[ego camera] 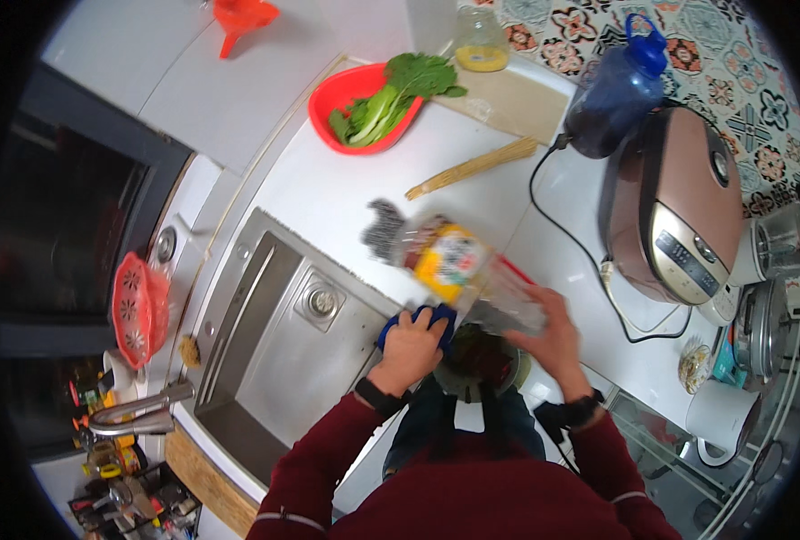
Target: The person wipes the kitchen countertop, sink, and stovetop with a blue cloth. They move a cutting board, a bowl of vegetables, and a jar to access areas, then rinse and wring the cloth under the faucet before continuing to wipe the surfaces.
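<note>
My left hand (410, 351) presses down on a blue cloth (387, 331) at the counter's front edge, beside the sink's right corner. My right hand (555, 337) grips the near right end of a clear plastic package (450, 260) with a yellow label, thumb and fingers on either side of it. Motion blurs the package, and its far end points away from me over the white counter. Just beyond that end lies a dark grey, blurred item (383, 229), its kind unclear. Below the counter edge, between my arms, stands a round bin (471, 388) with dark red and green contents.
A stainless steel sink (285, 405) with a faucet (143, 412) is on the left. Further back are a red basin (322, 108) with leafy greens (379, 111) and a bundle of thin sticks (474, 167). A rice cooker (683, 202), its cord and a blue jug (619, 91) stand right.
</note>
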Demonstrator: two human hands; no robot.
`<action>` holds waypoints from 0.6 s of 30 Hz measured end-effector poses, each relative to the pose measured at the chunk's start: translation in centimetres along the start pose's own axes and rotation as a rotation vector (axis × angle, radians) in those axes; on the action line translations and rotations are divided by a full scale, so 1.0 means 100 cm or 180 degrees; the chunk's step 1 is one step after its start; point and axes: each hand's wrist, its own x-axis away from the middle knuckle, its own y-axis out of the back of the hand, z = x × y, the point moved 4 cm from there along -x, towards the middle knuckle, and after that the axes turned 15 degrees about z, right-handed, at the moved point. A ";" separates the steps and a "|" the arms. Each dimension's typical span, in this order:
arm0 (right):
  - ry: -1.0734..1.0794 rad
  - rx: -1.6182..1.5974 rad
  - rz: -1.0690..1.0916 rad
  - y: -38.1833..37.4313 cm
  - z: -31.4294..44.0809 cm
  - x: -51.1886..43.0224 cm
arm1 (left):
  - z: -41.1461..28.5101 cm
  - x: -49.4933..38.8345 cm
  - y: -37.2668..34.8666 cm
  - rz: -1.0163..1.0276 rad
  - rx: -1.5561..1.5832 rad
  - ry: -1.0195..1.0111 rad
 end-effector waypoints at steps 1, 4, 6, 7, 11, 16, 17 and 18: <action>0.0148 -0.0015 0.0032 -0.010 0.013 -0.015 | 0.000 -0.003 0.000 -0.0020 0.0080 -0.0034; 0.0669 -0.0188 0.0047 -0.021 0.056 -0.046 | 0.000 -0.016 0.007 -0.0058 0.0136 0.0000; 0.0614 -0.0221 -0.0046 -0.006 0.063 -0.047 | 0.010 -0.032 0.012 -0.0078 0.0297 0.0291; 0.0696 -0.0168 -0.0162 0.002 0.056 -0.041 | 0.023 -0.043 0.012 -0.0031 0.0407 0.0477; 0.0152 -0.0414 -0.0247 0.049 0.000 0.008 | 0.061 -0.087 0.043 -0.0049 0.0938 0.0984; -0.0258 -0.0468 -0.0823 0.084 -0.057 0.099 | 0.068 -0.154 0.162 -0.1084 0.1154 0.0446; -0.0343 -0.0508 -0.0840 0.082 -0.061 0.111 | 0.073 -0.181 0.178 -0.1125 0.0751 0.0394; -0.0405 -0.0554 -0.0840 0.080 -0.064 0.120 | 0.082 -0.209 0.189 -0.0957 0.0534 0.0470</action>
